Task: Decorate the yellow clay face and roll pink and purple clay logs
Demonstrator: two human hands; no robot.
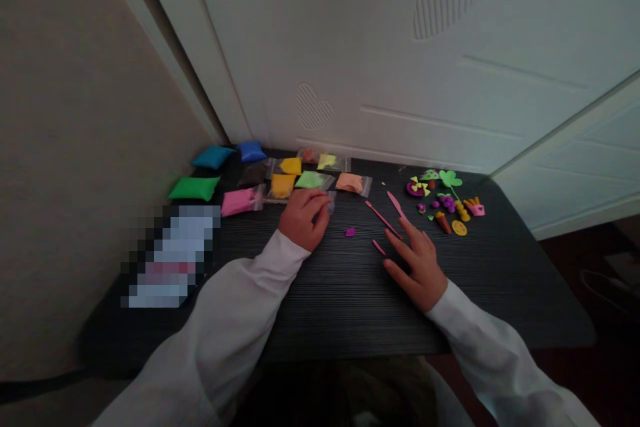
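Note:
My left hand (pixel 303 219) is over the row of clay bags, its fingers curled. A clear plastic bag (pixel 330 203) shows partly from under its fingertips; whether they grip it is hidden. My right hand (pixel 417 267) has its fingers spread, close above the table. Near its fingertips lie a thin pink modelling tool (pixel 381 217), a pink plastic knife (pixel 397 203) and a short pink stick (pixel 379 247). A small purple clay piece (pixel 350 232) lies on the dark table (pixel 340 307) between my hands.
Bags of pink (pixel 239 201), orange (pixel 283 185), light green (pixel 311 179) and peach clay (pixel 351 182) lie behind my left hand. Green (pixel 195 188) and blue packets (pixel 251 151) are farther left. Small clay figures, including a green clover (pixel 451 179), sit at right. A white door (pixel 350 47) stands behind.

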